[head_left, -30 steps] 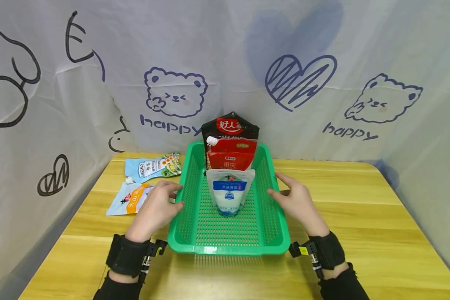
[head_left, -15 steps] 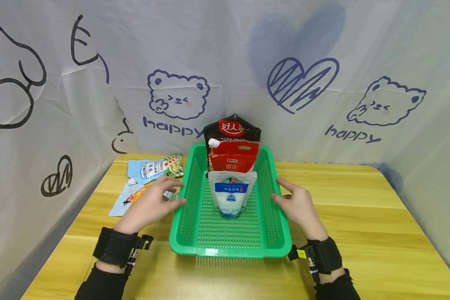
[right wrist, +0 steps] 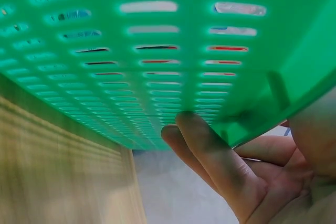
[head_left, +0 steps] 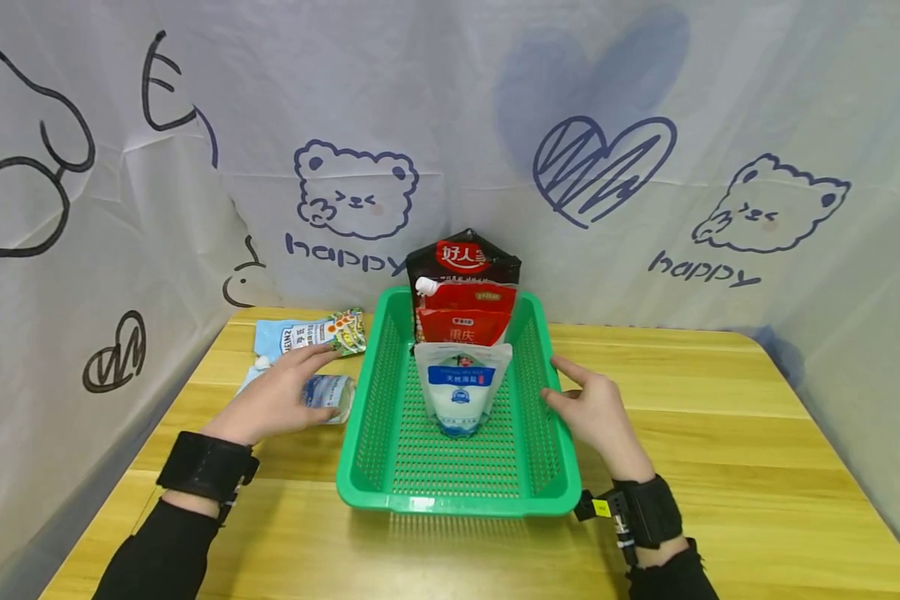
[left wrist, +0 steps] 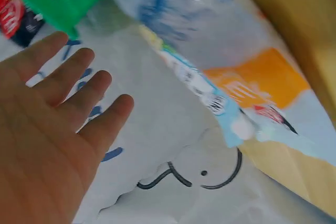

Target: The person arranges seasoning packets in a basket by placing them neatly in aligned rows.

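Note:
My left hand hovers left of the green basket, its fingers spread above a pale blue pouch that lies flat. That pouch shows an orange label in the left wrist view, where the fingers look straight and hold nothing. My right hand grips the basket's right rim, with the thumb over the edge and fingers against the outer perforated wall. Inside the basket stand a clear and white salt pouch, a red spouted pouch behind it and a black pouch at the back.
A light blue Heinz pouch lies beyond the left hand, close to the basket's left side. The wooden table meets a white cloth backdrop with drawings at its back and sides.
My left hand has left the basket's left rim and moved left, over the pouch with the orange label. The right hand stays at the right rim, and the basket has hardly moved.

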`<control>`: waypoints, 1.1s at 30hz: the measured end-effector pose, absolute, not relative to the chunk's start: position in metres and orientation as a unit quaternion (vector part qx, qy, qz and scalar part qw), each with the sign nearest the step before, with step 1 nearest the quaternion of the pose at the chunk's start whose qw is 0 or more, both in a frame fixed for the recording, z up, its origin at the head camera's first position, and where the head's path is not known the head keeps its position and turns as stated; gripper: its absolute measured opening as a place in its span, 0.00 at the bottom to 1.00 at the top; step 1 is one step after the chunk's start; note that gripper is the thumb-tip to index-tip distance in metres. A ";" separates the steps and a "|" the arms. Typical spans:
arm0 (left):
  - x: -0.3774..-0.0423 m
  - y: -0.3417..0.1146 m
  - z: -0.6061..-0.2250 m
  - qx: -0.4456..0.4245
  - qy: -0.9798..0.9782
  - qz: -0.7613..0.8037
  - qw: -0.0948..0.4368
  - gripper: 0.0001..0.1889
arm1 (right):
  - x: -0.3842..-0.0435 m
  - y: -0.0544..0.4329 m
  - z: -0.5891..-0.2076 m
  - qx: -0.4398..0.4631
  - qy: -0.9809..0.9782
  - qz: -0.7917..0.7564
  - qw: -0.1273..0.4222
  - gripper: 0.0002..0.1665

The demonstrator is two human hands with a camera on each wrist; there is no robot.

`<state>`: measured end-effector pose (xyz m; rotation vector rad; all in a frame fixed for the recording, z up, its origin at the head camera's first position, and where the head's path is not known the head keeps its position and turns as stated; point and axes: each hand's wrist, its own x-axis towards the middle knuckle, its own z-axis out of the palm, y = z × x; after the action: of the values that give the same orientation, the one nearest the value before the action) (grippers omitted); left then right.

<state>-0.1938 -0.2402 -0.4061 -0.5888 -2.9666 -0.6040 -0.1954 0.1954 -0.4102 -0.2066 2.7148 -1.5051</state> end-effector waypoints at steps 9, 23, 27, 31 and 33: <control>-0.202 -0.252 -0.432 -0.181 -0.973 -0.144 -0.007 0.52 | -0.195 0.196 -0.410 -0.067 0.872 -0.485 0.017 0.36; -0.208 -0.254 -0.451 -0.173 -0.974 -0.149 0.010 0.49 | -0.194 0.195 -0.409 -0.069 0.870 -0.487 0.016 0.36; -0.209 -0.253 -0.451 -0.169 -0.975 -0.143 0.021 0.46 | -0.195 0.195 -0.411 -0.069 0.872 -0.484 0.015 0.36; -0.206 -0.253 -0.450 -0.158 -0.978 -0.133 0.033 0.43 | -0.196 0.196 -0.412 -0.070 0.871 -0.485 0.014 0.36; -0.205 -0.253 -0.450 -0.155 -0.979 -0.129 0.040 0.42 | -0.196 0.196 -0.412 -0.071 0.872 -0.485 0.012 0.36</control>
<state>-0.2052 -0.2534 -0.4498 -0.4735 -2.9984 -0.3947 -0.1959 0.1962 -0.4116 -0.2215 2.7179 -1.5107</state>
